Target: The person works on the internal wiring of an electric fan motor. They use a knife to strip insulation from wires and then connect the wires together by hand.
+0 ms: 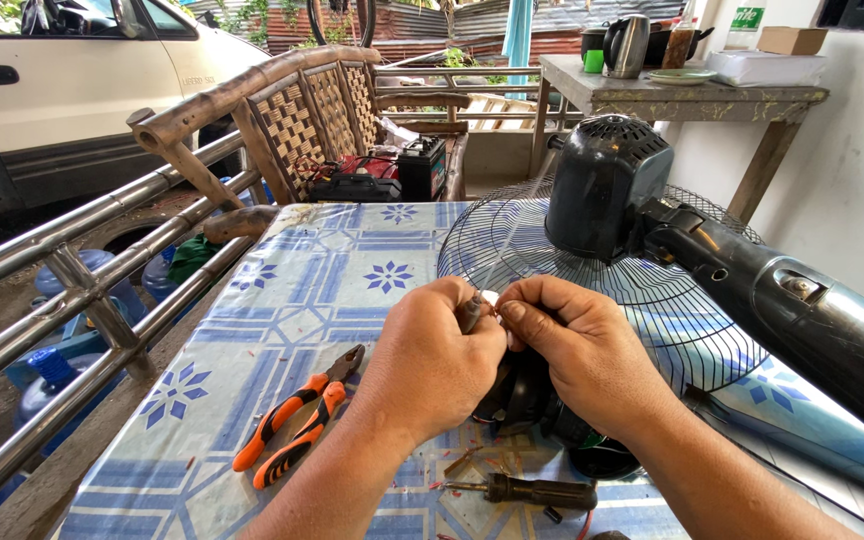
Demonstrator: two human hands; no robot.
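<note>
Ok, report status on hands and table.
Left hand and right hand pinch a small wire end together. Pliers and screwdriver lie on table. Fan close behind.

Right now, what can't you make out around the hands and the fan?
- Head view: small piece pinched between left hand and right hand, covered by fingers.
- Black part beneath both hands, mostly covered.
- Fan stand, cut by right edge.
- Screwdriver tip, too small.

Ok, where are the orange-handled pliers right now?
The orange-handled pliers lie on the blue-and-white patterned tablecloth, low in the head view, just left of the left hand and apart from it.
</note>
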